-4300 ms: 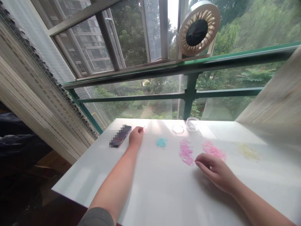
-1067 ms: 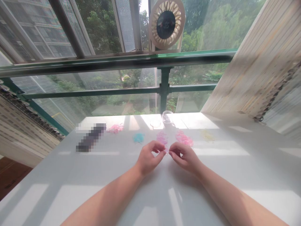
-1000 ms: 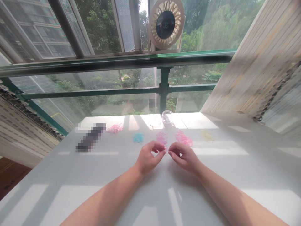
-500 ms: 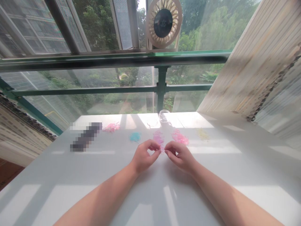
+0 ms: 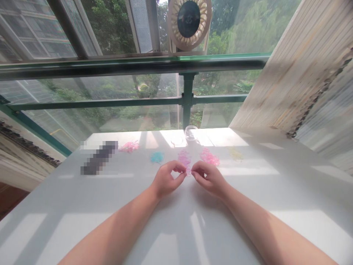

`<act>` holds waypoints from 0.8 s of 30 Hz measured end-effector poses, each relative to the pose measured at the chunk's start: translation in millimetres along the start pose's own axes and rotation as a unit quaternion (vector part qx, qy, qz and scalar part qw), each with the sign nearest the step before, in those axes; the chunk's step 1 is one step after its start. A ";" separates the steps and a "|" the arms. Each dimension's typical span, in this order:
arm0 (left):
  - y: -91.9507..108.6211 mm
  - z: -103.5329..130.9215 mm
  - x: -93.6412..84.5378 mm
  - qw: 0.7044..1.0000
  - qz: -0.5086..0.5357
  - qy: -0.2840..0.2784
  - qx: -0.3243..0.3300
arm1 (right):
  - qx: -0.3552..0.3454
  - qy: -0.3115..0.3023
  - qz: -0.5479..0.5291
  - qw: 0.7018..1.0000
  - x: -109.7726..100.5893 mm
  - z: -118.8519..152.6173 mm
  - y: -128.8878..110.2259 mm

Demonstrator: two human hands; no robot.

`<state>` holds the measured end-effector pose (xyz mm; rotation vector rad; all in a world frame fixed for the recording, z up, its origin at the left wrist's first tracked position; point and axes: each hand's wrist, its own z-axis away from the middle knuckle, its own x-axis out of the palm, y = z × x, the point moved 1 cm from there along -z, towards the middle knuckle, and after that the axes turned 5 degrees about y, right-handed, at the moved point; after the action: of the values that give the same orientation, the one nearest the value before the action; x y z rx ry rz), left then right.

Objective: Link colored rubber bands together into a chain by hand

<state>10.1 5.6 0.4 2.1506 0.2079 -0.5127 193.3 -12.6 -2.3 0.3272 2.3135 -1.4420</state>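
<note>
My left hand (image 5: 169, 178) is closed in a pinch, thumb against forefinger, at the near end of a purple pile (image 5: 184, 157) of small thin loops or strands. Facing it, my right hand (image 5: 209, 178) is pinched too, its fingertips a short gap from the left ones. Bits of the purple pile show in that gap. Whatever the fingertips grip is too small to make out. A pink pile (image 5: 210, 157) lies just beyond my right hand, and a blue pile (image 5: 157, 157) is beyond my left.
Farther left on the white table (image 5: 171, 217) are a pink-red pile (image 5: 129, 147) and a blurred-out dark object (image 5: 99, 158). A yellow pile (image 5: 235, 154) lies to the right. Near the back edge stands a clear round container (image 5: 191, 133). A fan (image 5: 189, 24) sits above the green railing (image 5: 132, 66).
The whole view has shifted slightly, so everything sits a little higher and farther left. Both hands keep their pinched pose by the purple pile.
</note>
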 end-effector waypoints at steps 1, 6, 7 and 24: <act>-0.1 0.0 -0.2 1.000 -0.002 -0.002 0.002 | 0.000 0.000 0.002 1.000 0.0 0.0 0.3; -0.7 0.3 -0.6 1.000 -0.011 -0.012 0.007 | -0.004 0.003 0.004 1.000 0.1 0.0 0.1; -0.9 0.4 -0.6 1.000 -0.012 -0.012 0.007 | -0.004 0.003 0.003 1.000 0.1 0.0 -0.3; 1.1 -1.0 -2.9 0.999 -0.033 -0.032 -0.007 | -0.013 0.006 -0.013 1.000 1.3 0.4 0.4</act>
<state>8.2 5.8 3.0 2.1164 0.2475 -0.6150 192.4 -12.8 -3.4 0.3006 2.3529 -1.4239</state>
